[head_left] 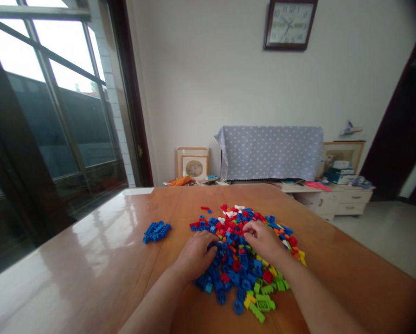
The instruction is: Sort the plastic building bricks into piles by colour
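Note:
A heap of small plastic building bricks (244, 271) in blue, red, green, yellow, orange and white lies on a glossy wooden table (89, 269). My left hand (195, 253) rests palm down on the heap's left side, fingers curled among blue bricks. My right hand (263, 239) lies on the heap's upper right, fingertips pinched at the bricks; what it grips is hidden. A separate small cluster of blue bricks (156, 231) sits apart to the left of the heap.
A large window (48, 116) runs along the left. Beyond the table's far edge stand a dotted-cloth-covered object (270, 152), framed pictures (193, 163), and a low white cabinet (336, 197) with boxes. A wall clock (290, 24) hangs above.

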{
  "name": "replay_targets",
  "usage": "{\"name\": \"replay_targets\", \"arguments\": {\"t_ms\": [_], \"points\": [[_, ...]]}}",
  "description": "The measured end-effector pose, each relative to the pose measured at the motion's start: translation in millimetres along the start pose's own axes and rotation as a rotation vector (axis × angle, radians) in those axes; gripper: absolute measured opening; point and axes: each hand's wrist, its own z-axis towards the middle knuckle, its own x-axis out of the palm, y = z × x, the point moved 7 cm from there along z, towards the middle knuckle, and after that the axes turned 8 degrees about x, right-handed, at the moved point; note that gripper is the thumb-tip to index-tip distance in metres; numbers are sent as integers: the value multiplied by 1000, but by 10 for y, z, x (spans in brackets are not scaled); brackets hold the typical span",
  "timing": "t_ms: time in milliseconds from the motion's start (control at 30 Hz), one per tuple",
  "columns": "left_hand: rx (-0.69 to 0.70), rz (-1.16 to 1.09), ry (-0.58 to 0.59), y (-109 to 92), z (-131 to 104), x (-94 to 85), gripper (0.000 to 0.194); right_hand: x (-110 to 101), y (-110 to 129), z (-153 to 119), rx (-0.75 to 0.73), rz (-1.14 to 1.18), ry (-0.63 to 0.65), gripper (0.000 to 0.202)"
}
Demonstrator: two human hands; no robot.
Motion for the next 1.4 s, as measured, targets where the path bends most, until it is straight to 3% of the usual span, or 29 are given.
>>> {"name": "replay_targets", "arguments": {"t_ms": [100, 200, 467, 700, 800, 900, 1100, 1267, 1400], "points": [[6, 0, -4, -14, -1, -22, 23, -159, -217, 92, 91, 39, -138, 17], [5, 1, -6, -20, 1, -27, 23, -195, -295, 125, 129, -41, -175, 22], [5, -13, -35, -3, -3, -29, 25, 137, -83, 75, 2, -400, 10, 50], [-3, -7, -43, 6, -13, -26, 25, 134, 36, 64, -52, -350, 29, 33], [6, -9, -50, -3, -11, -32, 26, 102, 71, 80, -70, -243, 6, 22], [8, -22, -71, -30, -10, -57, 29, 88, 91, 89, -27, 26, 8, 19], [24, -102, -159, -197, 1, -144, 46, 261, 279, -96, 170, 624, 266, 21], [71, -184, -184, -351, 23, -193, 36, 370, 523, -267, 177, 788, 414, 21], [51, -215, -180, -343, 16, -201, 26, 399, 487, -243, 192, 760, 389, 26]]}}
